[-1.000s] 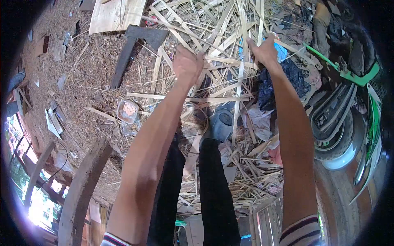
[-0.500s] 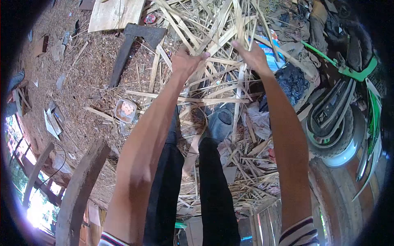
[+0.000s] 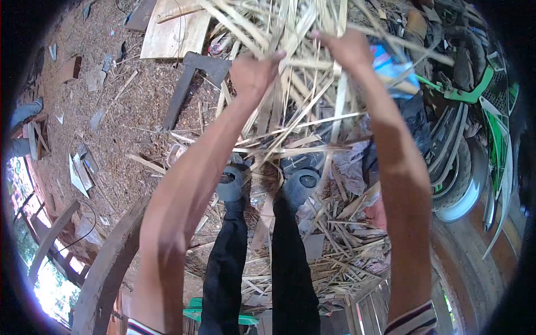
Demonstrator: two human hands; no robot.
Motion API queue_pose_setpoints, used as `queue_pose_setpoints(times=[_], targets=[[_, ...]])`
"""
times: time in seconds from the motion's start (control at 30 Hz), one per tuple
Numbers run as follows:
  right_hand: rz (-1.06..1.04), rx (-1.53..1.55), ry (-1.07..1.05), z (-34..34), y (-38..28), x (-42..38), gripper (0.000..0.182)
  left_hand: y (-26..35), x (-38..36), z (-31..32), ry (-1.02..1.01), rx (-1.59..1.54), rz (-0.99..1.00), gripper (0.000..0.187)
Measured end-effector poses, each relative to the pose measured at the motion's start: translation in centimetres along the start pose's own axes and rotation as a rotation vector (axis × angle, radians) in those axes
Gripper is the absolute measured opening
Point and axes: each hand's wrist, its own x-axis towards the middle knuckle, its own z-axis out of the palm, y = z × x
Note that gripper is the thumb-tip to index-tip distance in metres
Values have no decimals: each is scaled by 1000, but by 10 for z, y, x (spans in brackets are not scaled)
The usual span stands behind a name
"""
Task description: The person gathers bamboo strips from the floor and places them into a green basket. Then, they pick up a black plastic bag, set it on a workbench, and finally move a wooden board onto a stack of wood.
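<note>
The left hand (image 3: 257, 75) and the right hand (image 3: 347, 53) are apart from each other, both clamped on a loose bundle of pale strips (image 3: 298, 36). The bundle lies between them and runs on past their far side, its ends spreading unevenly; blur softens that part. Each thumb points inward over the strips, while the fingers beneath are mostly hidden. A few long strips stick out sideways beyond the right hand, and others trail from under both hands back toward the body.

Near the left hand, on its outer side, an axe (image 3: 183, 92) lies on the ground (image 3: 139, 103), its head closer to that hand than the end of its handle. Beyond the axe, farther out from the left hand, is a pale board (image 3: 173, 33). A small container (image 3: 176, 153) is partly covered by the left forearm.

Just beside the right wrist sits a blue packet (image 3: 391, 70), with a black plastic bag (image 3: 412, 120) behind it, nearer the body. Well apart to the right of the right hand are a green frame part (image 3: 479, 94) and a wheel (image 3: 470, 187). Two grey shoes (image 3: 301, 181) stand on the body side of both hands
</note>
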Motion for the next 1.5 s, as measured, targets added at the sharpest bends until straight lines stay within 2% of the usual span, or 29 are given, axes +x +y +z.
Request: queue_pose_setpoints(times=[0.07, 0.1, 0.13, 0.17, 0.2, 0.27, 0.3, 0.33, 0.37, 0.43, 0.47, 0.53, 0.6, 0.63, 0.7, 0.8, 0.93, 1.0, 1.07, 1.13, 1.23, 1.3, 1.37, 1.43, 1.5], targets=[[-164, -2, 162, -45, -20, 8, 65, 39, 8, -12, 54, -64, 133, 52], [-35, 182, 70, -86, -50, -7, 48, 61, 13, -20, 53, -70, 134, 52], [97, 365, -24, -114, -76, -24, 32, 83, 19, -29, 71, 17, 214, 51], [-35, 516, 9, -119, -74, -11, 21, 95, 25, -33, 89, 106, 294, 51], [-214, 469, 71, -134, -59, -10, 37, 101, 28, -34, 90, 101, 292, 51], [-242, 438, 96, -125, -38, 8, 42, 125, 36, -39, 66, 89, 367, 49], [-260, 413, 118, -112, -26, 21, 49, 131, 25, -39, 113, -56, 444, 47], [-274, 390, 144, -108, -21, 30, 56, 140, 13, -42, 58, -20, 364, 44], [-89, 356, 115, -108, -29, 12, 57, 139, 10, -38, 14, -89, 386, 44], [-51, 338, 107, -73, -10, 11, 64, 124, 14, -18, 89, 128, 491, 52], [-34, 394, 131, -57, -7, -1, 58, 121, 9, -13, 163, 183, 540, 52], [48, 329, 75, -66, -20, -38, 65, 112, -4, -5, 223, 233, 596, 52], [16, 398, 65, -67, -16, -57, 68, 104, -11, -2, 67, 352, 334, 52], [28, 355, 49, -66, -13, -64, 70, 107, -16, -6, 62, 356, 337, 52], [42, 318, 16, -68, -7, -77, 76, 118, -30, -16, -280, 162, 150, 47], [32, 299, 116, -78, 6, -88, 80, 144, -50, -21, -310, 88, 196, 44], [124, 387, 60, -156, 9, -105, 83, 202, -77, -24, -298, 166, 268, 43], [129, 444, 90, -206, 13, -118, 76, 246, -103, -36, -343, -1, 317, 43], [194, 453, 138, -259, 11, -135, 73, 292, -133, -45, -238, 10, 490, 37], [190, 521, 232, -302, 12, -159, 71, 345, -168, -65, -233, 73, 496, 36], [182, 567, 465, -352, 11, -204, 64, 393, -213, -87, -278, 87, 586, 37], [283, 611, 364, -396, 4, -245, 67, 413, -247, -101, -310, 96, 644, 38], [316, 617, 443, -427, -3, -286, 70, 432, -282, -123, -376, 127, 628, 44], [326, 655, 545, -442, -10, -333, 85, 441, -320, -148, -458, 105, 658, 49], [392, 681, 607, -455, -15, -380, 89, 444, -354, -168, -569, 103, 679, 56]])
